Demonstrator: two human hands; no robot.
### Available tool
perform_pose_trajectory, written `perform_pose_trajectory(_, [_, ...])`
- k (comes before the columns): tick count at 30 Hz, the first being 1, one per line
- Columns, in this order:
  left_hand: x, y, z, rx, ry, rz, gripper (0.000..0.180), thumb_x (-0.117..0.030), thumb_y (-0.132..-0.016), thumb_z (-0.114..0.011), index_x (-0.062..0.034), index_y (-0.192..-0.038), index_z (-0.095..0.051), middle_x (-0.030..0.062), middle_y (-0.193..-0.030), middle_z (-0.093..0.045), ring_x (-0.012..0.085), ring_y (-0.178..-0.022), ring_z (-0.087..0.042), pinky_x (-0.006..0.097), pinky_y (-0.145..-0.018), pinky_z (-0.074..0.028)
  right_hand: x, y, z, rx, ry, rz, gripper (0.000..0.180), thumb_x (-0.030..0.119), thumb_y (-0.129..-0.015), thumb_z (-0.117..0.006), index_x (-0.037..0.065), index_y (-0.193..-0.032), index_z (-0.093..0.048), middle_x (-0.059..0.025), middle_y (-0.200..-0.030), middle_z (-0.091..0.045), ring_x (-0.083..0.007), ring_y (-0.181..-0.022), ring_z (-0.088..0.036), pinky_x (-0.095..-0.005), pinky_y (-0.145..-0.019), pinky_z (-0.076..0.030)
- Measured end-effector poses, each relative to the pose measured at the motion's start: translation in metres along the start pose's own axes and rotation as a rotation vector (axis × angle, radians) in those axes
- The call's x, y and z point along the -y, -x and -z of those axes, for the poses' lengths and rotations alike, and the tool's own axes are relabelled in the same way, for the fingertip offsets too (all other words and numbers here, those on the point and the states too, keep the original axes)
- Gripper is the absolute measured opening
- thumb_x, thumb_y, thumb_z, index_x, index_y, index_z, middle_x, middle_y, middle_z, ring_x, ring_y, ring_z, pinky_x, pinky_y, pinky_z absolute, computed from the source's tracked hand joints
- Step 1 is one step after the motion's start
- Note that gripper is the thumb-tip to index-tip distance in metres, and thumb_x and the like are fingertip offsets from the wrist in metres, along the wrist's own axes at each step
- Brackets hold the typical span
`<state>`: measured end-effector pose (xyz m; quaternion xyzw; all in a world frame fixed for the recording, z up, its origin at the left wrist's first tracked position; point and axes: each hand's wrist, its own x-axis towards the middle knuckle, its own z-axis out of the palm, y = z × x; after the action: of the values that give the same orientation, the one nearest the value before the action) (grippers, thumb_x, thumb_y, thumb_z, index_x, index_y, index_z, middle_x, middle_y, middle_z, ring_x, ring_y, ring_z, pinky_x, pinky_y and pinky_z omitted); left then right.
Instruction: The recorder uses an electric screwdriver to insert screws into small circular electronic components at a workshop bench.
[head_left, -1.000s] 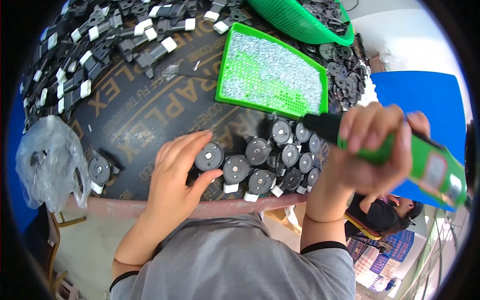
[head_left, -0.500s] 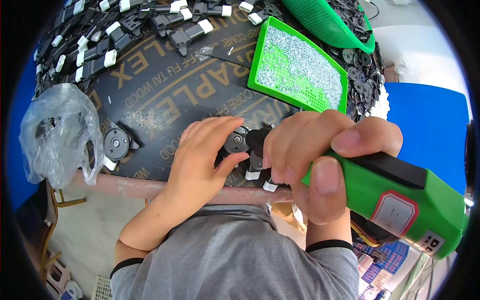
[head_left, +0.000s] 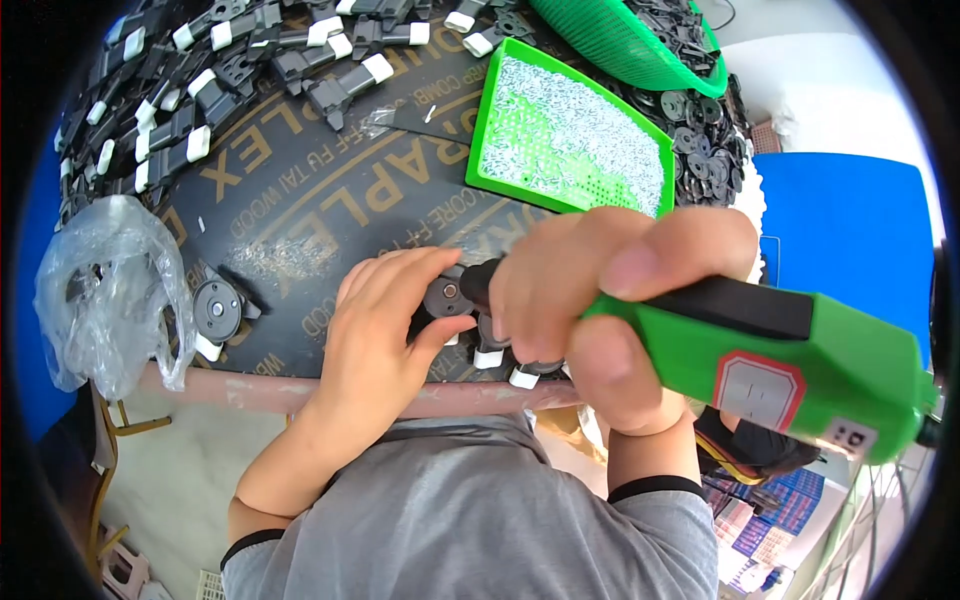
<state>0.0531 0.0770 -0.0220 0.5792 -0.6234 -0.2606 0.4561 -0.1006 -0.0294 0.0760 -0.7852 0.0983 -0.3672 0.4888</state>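
Grip: right hand (head_left: pixel 600 300) closed tight round the green electric screwdriver (head_left: pixel 770 355), thumb along its black strip; left hand (head_left: pixel 385 320) pinching the round black part (head_left: pixel 447 297) by its rim between thumb and fingers
Where: the part lies at the near edge of the dark board (head_left: pixel 300 200), with the driver's black nose touching its middle and more of the same parts just beside it under the right hand
Handling: I judge the part light, stiff plastic, likely to spin or skid on the board, so holding it by the rim keeps it steady; the driver looks heavier at its rear end and wants a full fist
Looks: a small disc, dark grey, with a pale spot at the centre; its neighbours carry white clips
Around: a green tray (head_left: pixel 570 140) of tiny silvery screws lies beyond the hands, a green basket (head_left: pixel 620 45) of black pieces further back, a lone disc (head_left: pixel 217 310) to the left beside a crumpled clear bag (head_left: pixel 105 290)
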Motion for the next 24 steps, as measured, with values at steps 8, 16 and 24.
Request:
perform_pose_trajectory(8, [-0.007,-0.002,0.0,0.061,-0.031,0.079,0.054,-0.017,-0.076,-0.082,-0.0045,-0.125,-0.063,0.0153,-0.123,-0.065,0.0347,-0.117,-0.059,0.042,-0.101,-0.043,-0.006,0.01,0.075,-0.744,0.016,0.165,0.018,0.014,-0.097,-0.051,0.009,-0.114,-0.047,-0.006,-0.065,-0.049,-0.0173,-0.05,-0.049,-0.0336,-0.049,-0.046])
perform_pose_trajectory(16, [-0.005,-0.001,-0.001,0.079,-0.064,0.05,0.056,-0.017,-0.077,-0.082,-0.0049,-0.127,-0.062,0.0144,-0.126,-0.064,0.0336,-0.118,-0.058,0.041,-0.102,-0.043,-0.046,0.012,0.084,-0.793,0.129,0.059,0.017,0.007,-0.094,-0.053,0.006,-0.11,-0.047,-0.0083,-0.064,-0.047,-0.0189,-0.049,-0.047,-0.037,-0.05,-0.045])
perform_pose_trajectory(24, [-0.005,-0.003,0.0,0.09,-0.058,0.059,0.056,-0.014,-0.077,-0.082,-0.0049,-0.128,-0.062,0.0145,-0.127,-0.064,0.0323,-0.119,-0.057,0.04,-0.102,-0.043,-0.047,0.015,0.084,-0.775,0.147,0.037,0.017,0.004,-0.093,-0.051,0.006,-0.109,-0.045,-0.0086,-0.063,-0.046,-0.0189,-0.048,-0.046,-0.0372,-0.05,-0.046])
